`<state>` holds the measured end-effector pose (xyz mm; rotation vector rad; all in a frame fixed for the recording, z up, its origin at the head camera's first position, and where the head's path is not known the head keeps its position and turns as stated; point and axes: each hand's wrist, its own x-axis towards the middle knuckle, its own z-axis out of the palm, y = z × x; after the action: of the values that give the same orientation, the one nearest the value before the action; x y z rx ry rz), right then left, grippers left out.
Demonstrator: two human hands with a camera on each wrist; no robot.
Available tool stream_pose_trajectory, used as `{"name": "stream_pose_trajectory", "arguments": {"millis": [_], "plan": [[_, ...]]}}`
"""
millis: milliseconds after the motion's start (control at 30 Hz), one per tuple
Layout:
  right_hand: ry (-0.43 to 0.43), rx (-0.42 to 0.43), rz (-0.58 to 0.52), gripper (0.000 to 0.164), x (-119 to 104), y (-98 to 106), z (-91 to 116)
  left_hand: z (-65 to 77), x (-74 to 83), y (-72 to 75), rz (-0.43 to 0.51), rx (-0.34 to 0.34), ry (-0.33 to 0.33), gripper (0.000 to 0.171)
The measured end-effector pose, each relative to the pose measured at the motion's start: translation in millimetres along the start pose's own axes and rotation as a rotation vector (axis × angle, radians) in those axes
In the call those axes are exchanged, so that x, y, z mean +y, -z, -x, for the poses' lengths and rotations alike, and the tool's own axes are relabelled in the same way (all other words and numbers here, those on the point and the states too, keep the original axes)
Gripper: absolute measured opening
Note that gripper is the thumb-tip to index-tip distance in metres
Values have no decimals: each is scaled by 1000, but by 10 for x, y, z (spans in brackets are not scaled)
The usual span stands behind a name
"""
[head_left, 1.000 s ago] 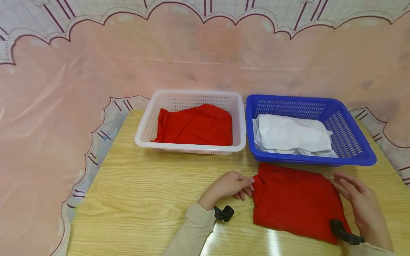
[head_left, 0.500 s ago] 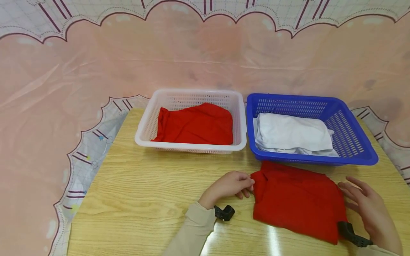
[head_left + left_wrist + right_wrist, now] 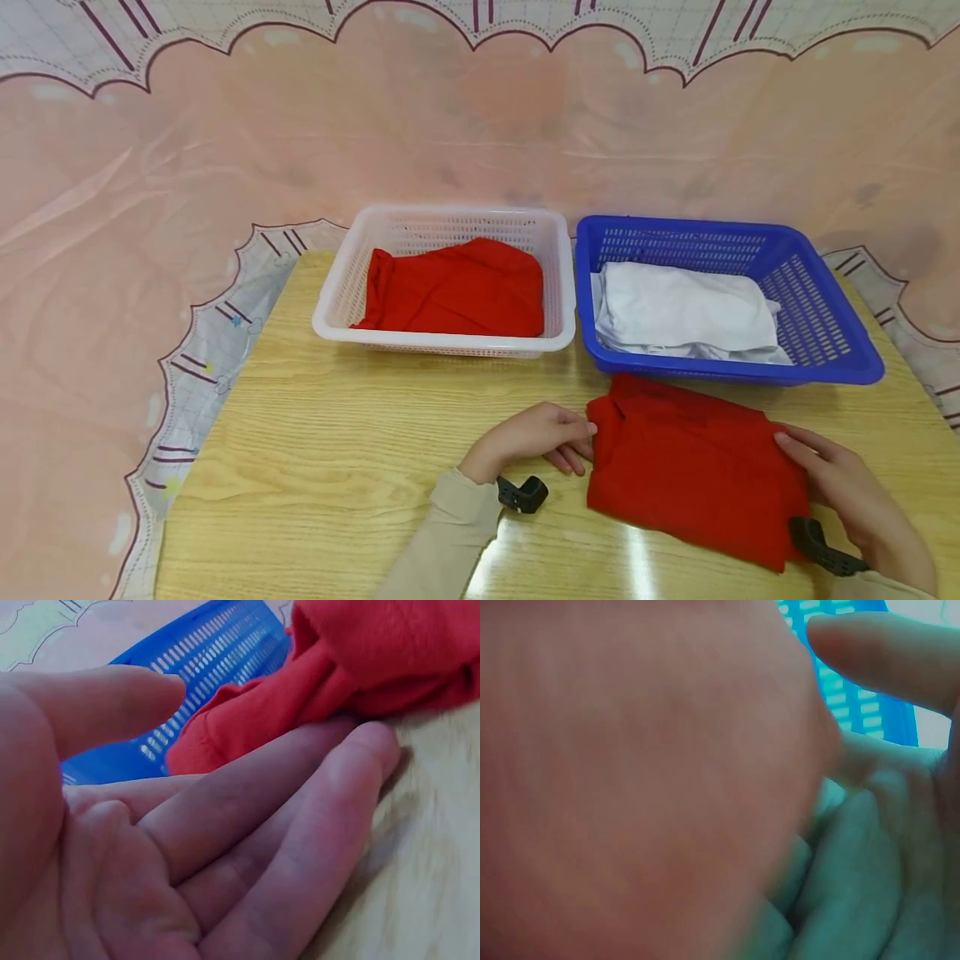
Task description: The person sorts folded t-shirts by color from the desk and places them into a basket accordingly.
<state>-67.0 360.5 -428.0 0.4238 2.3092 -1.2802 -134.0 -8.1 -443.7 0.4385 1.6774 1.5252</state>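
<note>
Folded red cloth (image 3: 693, 471) lies on the wooden table (image 3: 337, 442), just in front of the blue basket (image 3: 840, 333); contact between these two cannot be told. Left hand (image 3: 540, 435) is at the cloth's left edge, fingers loosely extended, fingertips at the fabric, thumb apart from them; right hand (image 3: 851, 479) is at the right edge, fingertips touching it; whether it pinches the fabric cannot be told, the wrist view being blurred; the hands are well apart. White cloth (image 3: 686, 308) lies in the blue basket; another red cloth (image 3: 461, 292) lies in the white basket (image 3: 330, 304) alongside.
</note>
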Motion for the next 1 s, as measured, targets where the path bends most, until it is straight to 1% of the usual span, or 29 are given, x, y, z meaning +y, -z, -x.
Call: {"name": "stream_pose_trajectory", "arguments": {"millis": [67, 167, 267, 333, 433, 600, 700, 800, 833, 900, 1000], "plan": [[28, -11, 20, 76, -53, -47, 12, -8, 9, -16, 10, -18, -4, 29], [76, -10, 44, 73, -134, -123, 15, -18, 28, -38, 15, -27, -3, 26], [136, -8, 24, 72, -174, -197, -2, -23, 24, -36, -3, -27, 2, 24], [162, -13, -2, 72, -197, -243, -14, -24, 18, -35, -14, -21, 11, 22], [195, -16, -22, 71, -221, -291, -24, -30, 17, -44, -32, -20, 7, 23], [254, -19, 7, 66, -253, -334, -23, -59, 6, -64, -50, -31, -22, 22], [284, -55, -18, 66, -271, -368, -24, -74, -3, -68, -7, -58, -48, 21], [303, -105, -67, 65, -306, -432, -26, -76, -12, -54, 30, -83, -90, 25], [309, -126, -94, 65, -317, -459, -27, -73, -11, -47, 27, -85, -105, 26], [317, -151, -129, 64, -343, -516, -22, -67, -13, -28, -17, -75, -126, 27], [345, -194, -174, 62, -373, -596, -30, -38, -20, 4, -97, -29, -105, 27]]}}
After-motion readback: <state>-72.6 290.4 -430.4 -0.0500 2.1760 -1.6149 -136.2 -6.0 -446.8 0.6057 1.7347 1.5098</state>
